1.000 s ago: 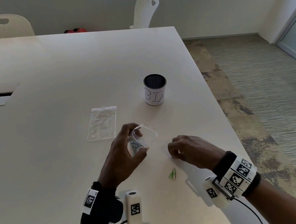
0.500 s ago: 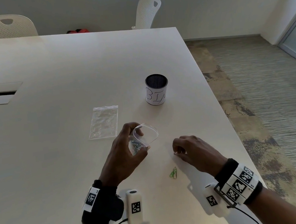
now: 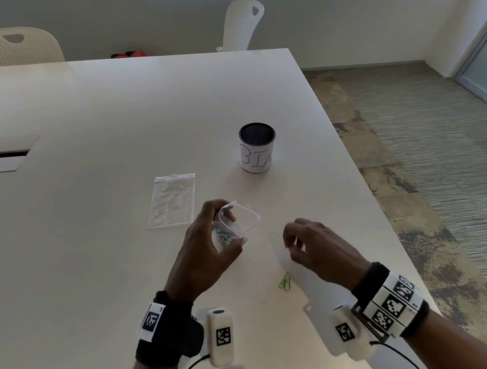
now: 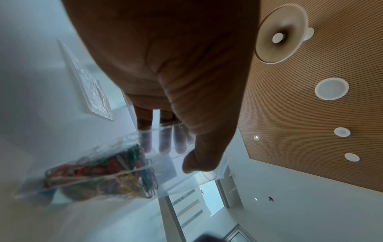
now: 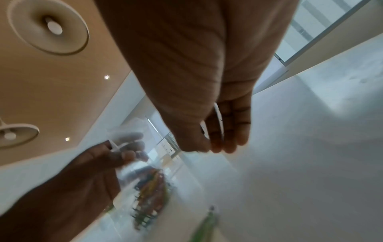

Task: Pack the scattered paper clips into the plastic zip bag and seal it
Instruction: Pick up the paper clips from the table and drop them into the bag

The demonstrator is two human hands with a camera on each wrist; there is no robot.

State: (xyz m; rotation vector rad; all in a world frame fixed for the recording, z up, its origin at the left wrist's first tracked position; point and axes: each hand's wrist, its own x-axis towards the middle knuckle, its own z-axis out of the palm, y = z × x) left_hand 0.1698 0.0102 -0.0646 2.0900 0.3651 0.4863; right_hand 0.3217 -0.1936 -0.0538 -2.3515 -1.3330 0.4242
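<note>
Loose clips (image 3: pixel 285 281): a green clip and another beside it are seen on the tabletop (image 3: pixel 94 258), nearest the body; these are judged still to be packed.
Right hand (image 3: pixel 317 248): a white clip (image 5: pixel 218 121) is pinched between thumb and fingers, raised beside the bag mouth.
Left hand (image 3: pixel 203 247): the bag (image 3: pixel 234 224) is gripped, thumb on one wall and fingers (image 4: pixel 165 142) on the other, so that the mouth is held open.
Packed clips (image 4: pixel 99 173): a many-coloured heap of bent wire is held at the bag bottom.
Progress: most clips are judged packed; the zip is not yet sealed.
Bag material: thin, clear, flexible film.
Second bag (image 3: pixel 172 200): flat, crinkled, lying farther off.
Cup (image 3: pixel 257 147): cylindrical, dark mesh, paper-wrapped.
</note>
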